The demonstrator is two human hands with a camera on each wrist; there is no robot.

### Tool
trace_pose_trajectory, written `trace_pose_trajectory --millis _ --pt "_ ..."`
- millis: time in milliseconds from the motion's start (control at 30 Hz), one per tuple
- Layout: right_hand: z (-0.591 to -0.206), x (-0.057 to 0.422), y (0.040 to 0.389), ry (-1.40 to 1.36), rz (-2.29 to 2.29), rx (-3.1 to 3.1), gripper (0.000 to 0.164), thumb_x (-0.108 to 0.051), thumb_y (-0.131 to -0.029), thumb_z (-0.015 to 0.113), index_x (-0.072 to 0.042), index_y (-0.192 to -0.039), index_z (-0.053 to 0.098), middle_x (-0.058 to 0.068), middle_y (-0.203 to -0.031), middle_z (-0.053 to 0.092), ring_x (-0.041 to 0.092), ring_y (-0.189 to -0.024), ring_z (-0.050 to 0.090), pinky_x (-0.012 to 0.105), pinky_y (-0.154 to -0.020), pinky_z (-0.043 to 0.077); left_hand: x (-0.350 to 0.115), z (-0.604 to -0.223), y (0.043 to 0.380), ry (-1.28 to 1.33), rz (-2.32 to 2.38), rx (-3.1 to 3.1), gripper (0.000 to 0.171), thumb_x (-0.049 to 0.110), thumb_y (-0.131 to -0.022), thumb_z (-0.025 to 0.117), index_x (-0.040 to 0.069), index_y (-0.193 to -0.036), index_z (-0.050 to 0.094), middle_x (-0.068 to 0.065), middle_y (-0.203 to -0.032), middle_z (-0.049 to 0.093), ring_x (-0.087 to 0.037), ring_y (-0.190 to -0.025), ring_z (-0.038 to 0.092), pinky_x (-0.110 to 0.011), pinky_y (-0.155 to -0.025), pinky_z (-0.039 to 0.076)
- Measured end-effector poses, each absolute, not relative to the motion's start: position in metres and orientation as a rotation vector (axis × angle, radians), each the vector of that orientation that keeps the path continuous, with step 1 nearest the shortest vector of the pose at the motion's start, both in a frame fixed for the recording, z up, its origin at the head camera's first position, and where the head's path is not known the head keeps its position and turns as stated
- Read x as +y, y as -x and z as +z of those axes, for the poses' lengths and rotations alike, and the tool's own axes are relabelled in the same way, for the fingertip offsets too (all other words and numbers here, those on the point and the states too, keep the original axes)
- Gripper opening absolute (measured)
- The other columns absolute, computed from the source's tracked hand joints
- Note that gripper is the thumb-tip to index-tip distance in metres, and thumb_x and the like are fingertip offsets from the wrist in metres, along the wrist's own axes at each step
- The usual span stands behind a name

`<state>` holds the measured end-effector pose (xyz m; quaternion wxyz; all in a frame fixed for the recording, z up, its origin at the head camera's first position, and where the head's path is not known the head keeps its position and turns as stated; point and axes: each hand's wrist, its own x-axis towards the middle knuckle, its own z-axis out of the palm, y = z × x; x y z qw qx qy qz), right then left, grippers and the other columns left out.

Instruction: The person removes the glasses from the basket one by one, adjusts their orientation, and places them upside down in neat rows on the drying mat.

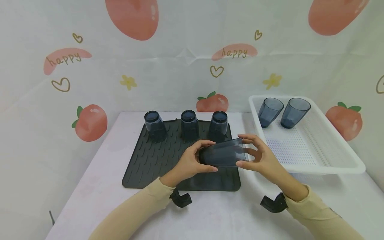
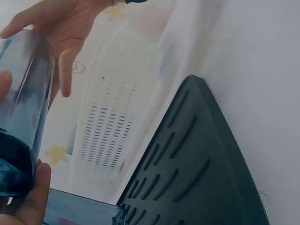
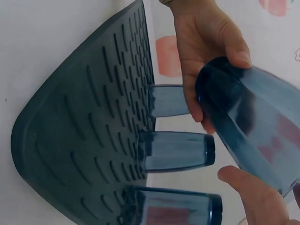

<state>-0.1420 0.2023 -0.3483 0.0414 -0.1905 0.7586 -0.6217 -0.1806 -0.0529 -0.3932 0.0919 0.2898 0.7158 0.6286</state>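
Note:
Both hands hold one blue-grey tumbler (image 1: 223,154) on its side, above the front right part of the dark ribbed drying mat (image 1: 156,160). My left hand (image 1: 192,160) grips its base end and my right hand (image 1: 258,156) grips its rim end. In the left wrist view the tumbler (image 2: 23,117) fills the left edge, over the mat (image 2: 197,173). The right wrist view has the tumbler (image 3: 248,117) at right, with three tumblers (image 3: 176,151) upside down on the mat (image 3: 84,131).
Three upturned tumblers (image 1: 189,125) stand in a row along the mat's far edge. A white perforated basket (image 1: 315,156) at right holds two upright tumblers (image 1: 283,111) at its far end. A printed backdrop rises behind the table.

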Motion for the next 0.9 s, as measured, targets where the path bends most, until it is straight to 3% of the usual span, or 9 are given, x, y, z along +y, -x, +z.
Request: trace_pose_trajectory --millis 200,467,567,767,900 --pt "-0.353 0.207 0.143 0.603 -1.882 2.314 0.070 0.003 -0.079 0.075 -0.016 -0.138 0.042 0.015 -0.128 0.043 0.018 -0.109 0.057 0.033 -0.073 0.059 -0.056 -0.389 0.179 -0.860 1.986 2.051 0.073 -0.007 -0.069 0.082 0.005 -0.133 0.049 -0.011 -0.129 0.052 -0.021 -0.109 0.056 -0.026 -0.092 0.053" --pt "-0.363 0.211 0.147 0.584 -1.833 2.263 0.076 0.001 -0.077 0.077 -0.012 -0.141 0.037 0.013 -0.136 0.040 0.015 -0.113 0.054 0.034 -0.079 0.058 -0.059 -0.385 0.180 -0.916 2.143 1.986 0.072 -0.007 -0.070 0.082 0.000 -0.132 0.046 -0.013 -0.126 0.053 -0.018 -0.108 0.059 -0.029 -0.093 0.053" --pt "-0.365 0.209 0.147 0.616 -1.773 2.279 0.079 -0.001 -0.077 0.078 -0.005 -0.142 0.033 0.017 -0.141 0.036 0.021 -0.115 0.053 0.036 -0.085 0.057 -0.059 -0.383 0.179 -0.953 2.220 1.903 0.071 0.001 -0.072 0.084 -0.002 -0.132 0.045 -0.008 -0.128 0.054 -0.016 -0.111 0.057 -0.030 -0.093 0.053" --pt "-0.363 0.208 0.146 0.751 -1.709 2.310 0.073 -0.003 -0.083 0.073 0.001 -0.143 0.030 0.024 -0.144 0.036 0.050 -0.128 0.041 0.062 -0.099 0.041 -0.059 -0.377 0.178 -1.048 2.289 1.793 0.074 0.017 -0.074 0.085 -0.005 -0.131 0.044 -0.002 -0.128 0.056 -0.016 -0.115 0.054 -0.029 -0.093 0.053" --pt "-0.364 0.213 0.147 0.742 -1.728 2.349 0.059 -0.001 -0.089 0.065 -0.001 -0.140 0.036 0.025 -0.141 0.039 0.048 -0.130 0.041 0.040 -0.103 0.047 -0.062 -0.377 0.180 -1.085 2.282 1.791 0.071 0.012 -0.076 0.083 -0.007 -0.133 0.044 -0.018 -0.131 0.052 -0.016 -0.119 0.054 -0.029 -0.100 0.049"
